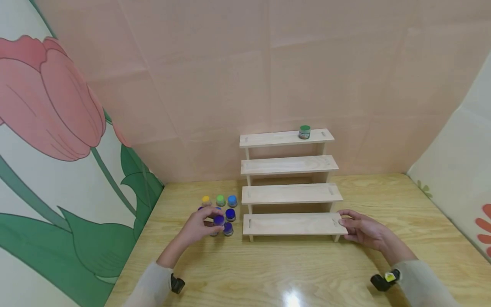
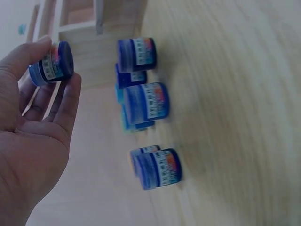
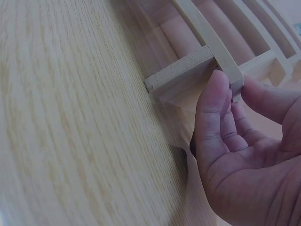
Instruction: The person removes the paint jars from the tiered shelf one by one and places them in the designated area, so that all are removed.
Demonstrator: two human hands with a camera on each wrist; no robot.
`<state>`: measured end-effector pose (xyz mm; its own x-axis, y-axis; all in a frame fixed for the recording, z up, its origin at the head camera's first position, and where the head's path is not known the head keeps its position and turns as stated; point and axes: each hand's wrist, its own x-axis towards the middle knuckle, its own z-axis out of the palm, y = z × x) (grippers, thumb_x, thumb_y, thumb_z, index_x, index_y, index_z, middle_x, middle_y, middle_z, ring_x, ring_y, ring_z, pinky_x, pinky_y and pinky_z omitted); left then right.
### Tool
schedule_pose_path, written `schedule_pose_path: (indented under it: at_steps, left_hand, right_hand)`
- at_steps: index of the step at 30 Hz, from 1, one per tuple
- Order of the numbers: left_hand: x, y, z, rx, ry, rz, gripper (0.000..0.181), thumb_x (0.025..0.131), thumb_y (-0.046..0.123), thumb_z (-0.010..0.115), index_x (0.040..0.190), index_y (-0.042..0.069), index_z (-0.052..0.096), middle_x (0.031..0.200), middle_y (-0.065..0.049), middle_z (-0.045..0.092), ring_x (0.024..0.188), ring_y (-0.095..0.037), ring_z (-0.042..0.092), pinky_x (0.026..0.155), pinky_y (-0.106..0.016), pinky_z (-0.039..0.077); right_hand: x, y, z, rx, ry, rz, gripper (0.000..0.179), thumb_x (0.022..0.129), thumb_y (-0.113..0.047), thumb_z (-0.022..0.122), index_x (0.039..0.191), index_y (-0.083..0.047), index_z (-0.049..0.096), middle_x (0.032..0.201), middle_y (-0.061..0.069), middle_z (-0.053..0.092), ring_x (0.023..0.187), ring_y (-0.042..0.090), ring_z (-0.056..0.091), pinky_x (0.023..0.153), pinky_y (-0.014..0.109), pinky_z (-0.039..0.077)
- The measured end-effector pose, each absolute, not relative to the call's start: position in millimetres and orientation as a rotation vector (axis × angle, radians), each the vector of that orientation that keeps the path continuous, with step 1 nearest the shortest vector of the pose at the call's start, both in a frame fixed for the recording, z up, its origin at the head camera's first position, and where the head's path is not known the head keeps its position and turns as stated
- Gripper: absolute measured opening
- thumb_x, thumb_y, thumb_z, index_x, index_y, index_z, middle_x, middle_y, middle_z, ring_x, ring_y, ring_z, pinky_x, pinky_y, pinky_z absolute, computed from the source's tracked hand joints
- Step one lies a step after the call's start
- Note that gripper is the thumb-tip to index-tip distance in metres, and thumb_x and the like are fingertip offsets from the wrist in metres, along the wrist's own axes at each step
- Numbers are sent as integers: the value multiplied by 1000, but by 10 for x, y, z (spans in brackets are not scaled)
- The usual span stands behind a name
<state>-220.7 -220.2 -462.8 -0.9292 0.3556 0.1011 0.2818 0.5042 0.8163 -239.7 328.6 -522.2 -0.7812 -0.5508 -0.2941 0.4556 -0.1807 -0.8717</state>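
My left hand (image 1: 198,226) pinches a small paint jar with a dark blue-purple lid (image 1: 219,220) between thumb and fingers. In the left wrist view this jar (image 2: 52,63) is lifted off the table, its printed label partly showing. Below and around it stand several more jars, among them a dark blue one (image 1: 230,214), a light blue one (image 1: 232,201), a green one (image 1: 220,200) and a yellow one (image 1: 206,200). My right hand (image 1: 363,230) grips the right end of the lowest step of a pale wooden tiered rack (image 1: 291,224), thumb and fingers at the board's edge.
On the rack's top step, toward the right, sits a green-lidded jar (image 1: 304,132). The rack stands on a wood-grain table (image 1: 245,273) before a pinkish cloth backdrop (image 1: 199,85). A panel with a large tulip picture (image 1: 57,98) borders the left side.
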Motion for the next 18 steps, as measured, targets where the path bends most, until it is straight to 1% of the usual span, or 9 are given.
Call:
schedule_pose_path:
  at_steps: [2, 8, 14, 18]
  left_hand:
    - [-2188, -2213, -4658, 555, 2638, 1423, 41, 86, 14, 82, 124, 5, 68, 121, -6, 65, 111, -26, 62, 92, -37, 59]
    - [-2146, -2211, -4726, 511, 2640, 1375, 39, 86, 16, 82, 122, 11, 69, 124, -5, 65, 115, -28, 61, 93, -41, 59]
    - [-2116, -2204, -4800, 506, 2672, 1304, 37, 85, 21, 83, 120, 20, 71, 129, -2, 64, 119, -29, 60, 96, -46, 56]
    - [-2106, -2204, -4848, 519, 2678, 1260, 37, 84, 24, 84, 119, 22, 71, 129, -2, 64, 119, -30, 60, 94, -46, 56]
  right_hand:
    - [-2400, 3287, -5226, -110, 1441, -2005, 26, 108, -9, 44, 118, -28, 57, 107, -3, 73, 96, 12, 70, 80, 27, 61]
    - [-2412, 3286, -5247, -98, 1458, -1990, 25, 108, -9, 45, 118, -29, 58, 107, -5, 73, 96, 11, 70, 81, 27, 60]
    - [-2412, 3292, -5246, -87, 1454, -1996, 24, 108, -10, 47, 118, -28, 58, 108, -3, 72, 96, 12, 70, 81, 28, 61]
    - [-2413, 3295, -5249, -90, 1453, -1997, 24, 108, -10, 46, 118, -28, 59, 108, -3, 73, 95, 12, 70, 81, 27, 61]
